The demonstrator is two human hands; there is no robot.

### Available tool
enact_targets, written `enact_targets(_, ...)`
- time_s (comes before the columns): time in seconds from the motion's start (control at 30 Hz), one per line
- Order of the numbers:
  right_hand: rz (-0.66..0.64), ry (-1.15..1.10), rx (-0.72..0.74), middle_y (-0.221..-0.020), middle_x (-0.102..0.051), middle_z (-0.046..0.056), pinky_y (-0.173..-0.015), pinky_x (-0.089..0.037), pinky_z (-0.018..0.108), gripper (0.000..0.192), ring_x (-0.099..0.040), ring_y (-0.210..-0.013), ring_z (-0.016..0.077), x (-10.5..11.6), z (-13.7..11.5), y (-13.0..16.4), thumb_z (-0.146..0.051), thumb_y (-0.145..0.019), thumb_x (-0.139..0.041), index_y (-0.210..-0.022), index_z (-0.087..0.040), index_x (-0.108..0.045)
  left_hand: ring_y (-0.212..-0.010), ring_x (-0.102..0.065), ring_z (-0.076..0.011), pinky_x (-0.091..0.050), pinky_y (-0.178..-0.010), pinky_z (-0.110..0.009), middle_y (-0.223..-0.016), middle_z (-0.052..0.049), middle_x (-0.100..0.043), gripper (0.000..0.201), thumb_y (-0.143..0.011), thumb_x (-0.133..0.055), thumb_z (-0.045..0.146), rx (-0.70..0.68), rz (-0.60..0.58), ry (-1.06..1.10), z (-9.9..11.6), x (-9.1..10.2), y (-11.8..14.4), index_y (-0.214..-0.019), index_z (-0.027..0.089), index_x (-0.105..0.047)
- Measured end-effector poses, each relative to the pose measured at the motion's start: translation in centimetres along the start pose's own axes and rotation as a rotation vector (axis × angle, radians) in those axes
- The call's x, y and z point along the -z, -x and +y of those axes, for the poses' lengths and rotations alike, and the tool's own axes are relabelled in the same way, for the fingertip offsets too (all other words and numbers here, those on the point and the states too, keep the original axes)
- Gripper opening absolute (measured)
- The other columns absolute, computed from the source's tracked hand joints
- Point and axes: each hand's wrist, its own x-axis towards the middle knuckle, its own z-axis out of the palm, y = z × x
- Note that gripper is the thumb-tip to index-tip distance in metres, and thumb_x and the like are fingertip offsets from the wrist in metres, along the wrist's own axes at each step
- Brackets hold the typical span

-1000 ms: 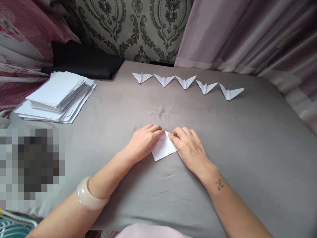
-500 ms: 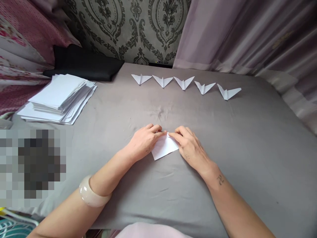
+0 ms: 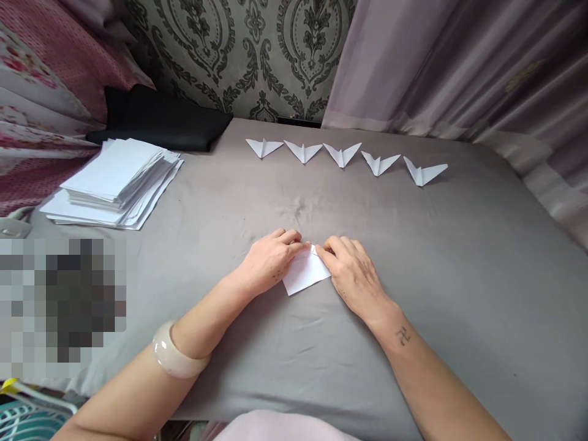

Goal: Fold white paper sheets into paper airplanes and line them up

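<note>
We see both hands pressed flat on a small folded paper point(image 3: 304, 274) lying on the grey cloth point(image 3: 413, 263) near the front middle. The left hand point(image 3: 269, 262) lies on the paper's left edge, fingers bent and close together, tips pinning its top corner. The right hand point(image 3: 353, 274) covers the right edge, fingers extended and pressing down; neither hand lifts the sheet. Beyond them, five folded planes point(image 3: 342, 154) lie in a row across the far side, well apart from the hands. A stack of sheets point(image 3: 117, 180) sits at far left, beside a black cushion point(image 3: 160, 119). A pale bangle point(image 3: 177, 358) circles the left wrist.
</note>
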Motion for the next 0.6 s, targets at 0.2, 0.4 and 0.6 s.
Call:
enact_targets(0.2,-0.026,-0.007,-0.011,-0.093,-0.059,0.006,-0.076,-0.034,0.032,0.028,-0.046,-0.085,0.0196,0.3,-0.1,0.1,-0.014,-0.096,-0.042,-0.115,-0.019,-0.062,-0.086,-0.055,-0.0156,-0.044,-0.064,-0.023,-0.111,-0.005,-0.061,0.041,-0.095,-0.035,0.013,0.019,-0.02,-0.003,0.0,0.2,0.0,-0.124,0.027,-0.06)
enact_targets(0.4,-0.058,0.0,-0.102,-0.093,-0.057,0.007,-0.072,-0.035,0.031,0.027,-0.045,-0.082,0.019,0.6,-0.2,0.9,-0.015,-0.097,-0.04,-0.108,-0.019,-0.065,-0.089,-0.055,-0.0171,-0.042,-0.062,-0.023,-0.113,-0.005,-0.061,0.041,-0.096,-0.034,0.015,0.025,-0.027,0.009,-0.1,0.1,0.0,-0.125,0.029,-0.06)
enact_targets(0.6,-0.069,-0.019,-0.122,-0.097,-0.056,0.006,-0.076,-0.036,0.03,0.028,-0.045,-0.087,0.0191,0.6,0.1,2.0,-0.011,-0.095,-0.042,-0.109,-0.021,-0.064,-0.094,-0.056,-0.0192,-0.043,-0.063,-0.025,-0.114,-0.005,-0.061,0.041,-0.097,-0.032,0.018,0.034,-0.026,0.037,-0.2,0.0,0.0,-0.125,0.029,-0.061)
